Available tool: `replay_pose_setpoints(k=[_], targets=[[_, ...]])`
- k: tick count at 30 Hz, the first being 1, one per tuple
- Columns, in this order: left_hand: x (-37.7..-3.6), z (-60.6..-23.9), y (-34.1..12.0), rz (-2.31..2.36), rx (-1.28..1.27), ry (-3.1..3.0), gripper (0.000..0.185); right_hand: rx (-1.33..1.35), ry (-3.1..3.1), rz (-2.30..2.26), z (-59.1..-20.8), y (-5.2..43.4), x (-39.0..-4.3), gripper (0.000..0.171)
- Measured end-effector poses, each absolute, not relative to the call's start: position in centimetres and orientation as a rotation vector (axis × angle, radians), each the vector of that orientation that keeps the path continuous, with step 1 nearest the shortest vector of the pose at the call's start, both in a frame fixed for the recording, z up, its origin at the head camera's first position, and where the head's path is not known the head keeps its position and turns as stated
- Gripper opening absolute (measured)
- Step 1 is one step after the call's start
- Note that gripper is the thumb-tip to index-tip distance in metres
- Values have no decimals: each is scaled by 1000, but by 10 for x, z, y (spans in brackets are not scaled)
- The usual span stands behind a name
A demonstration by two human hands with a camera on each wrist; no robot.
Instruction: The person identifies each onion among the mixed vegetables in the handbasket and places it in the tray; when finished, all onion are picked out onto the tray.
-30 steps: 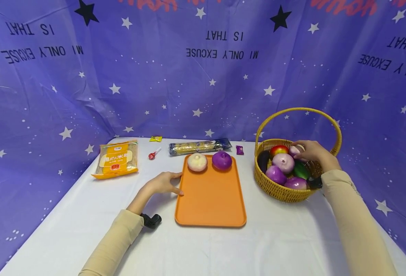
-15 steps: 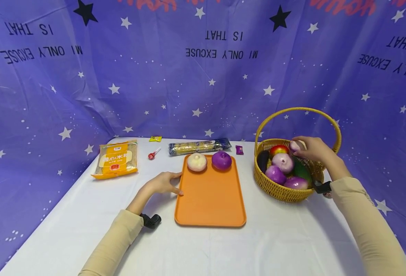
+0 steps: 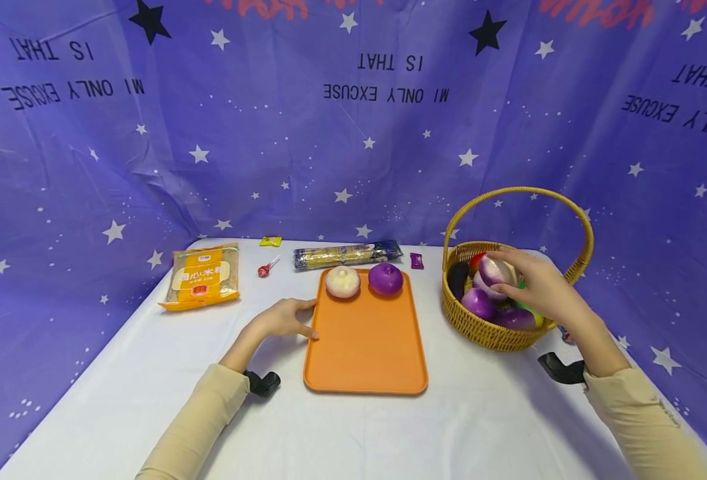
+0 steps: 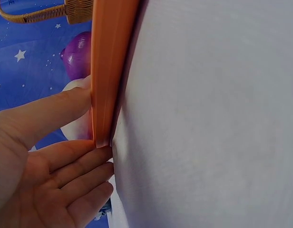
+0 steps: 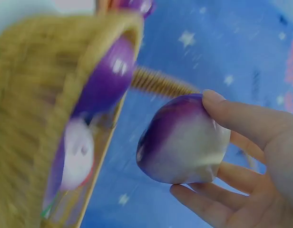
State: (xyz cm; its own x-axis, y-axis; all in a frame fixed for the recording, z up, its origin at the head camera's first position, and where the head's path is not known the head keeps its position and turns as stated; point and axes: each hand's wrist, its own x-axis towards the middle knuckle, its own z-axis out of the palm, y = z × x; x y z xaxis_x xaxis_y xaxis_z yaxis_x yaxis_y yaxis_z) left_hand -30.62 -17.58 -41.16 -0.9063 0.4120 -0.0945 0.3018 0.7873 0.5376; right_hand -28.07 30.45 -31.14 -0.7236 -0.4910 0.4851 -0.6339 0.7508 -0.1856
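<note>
The right hand (image 3: 536, 283) holds a purple-and-white onion (image 3: 495, 270) above the basket (image 3: 479, 330), thumb on one side, fingers curled under the other; the onion looks clear of the produce below. The left hand (image 3: 281, 319) lies flat, fingers straight, pressed to the left rim of the tray (image 3: 365, 353), where 2 onions sit at the far end. This looks like the carry step: the next move calls for clearing the basket's rim and handle toward the tray.
</note>
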Motion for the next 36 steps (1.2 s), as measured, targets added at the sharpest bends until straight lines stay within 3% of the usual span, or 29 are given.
replay_pose_setpoints(k=[6,14,29,36], targets=[[-307,-411,-176,773,568,2776,86,1008,-2439,515,-317,272,-259,59],[-308,-412,-176,767,586,2779,86,1146,-2539,634,-331,223,-255,57],[-308,-413,-176,765,575,2777,86,1352,-2637,777,-383,128,-299,58],[-308,-413,-176,767,579,2785,86,1325,-2681,725,-391,99,-321,56]])
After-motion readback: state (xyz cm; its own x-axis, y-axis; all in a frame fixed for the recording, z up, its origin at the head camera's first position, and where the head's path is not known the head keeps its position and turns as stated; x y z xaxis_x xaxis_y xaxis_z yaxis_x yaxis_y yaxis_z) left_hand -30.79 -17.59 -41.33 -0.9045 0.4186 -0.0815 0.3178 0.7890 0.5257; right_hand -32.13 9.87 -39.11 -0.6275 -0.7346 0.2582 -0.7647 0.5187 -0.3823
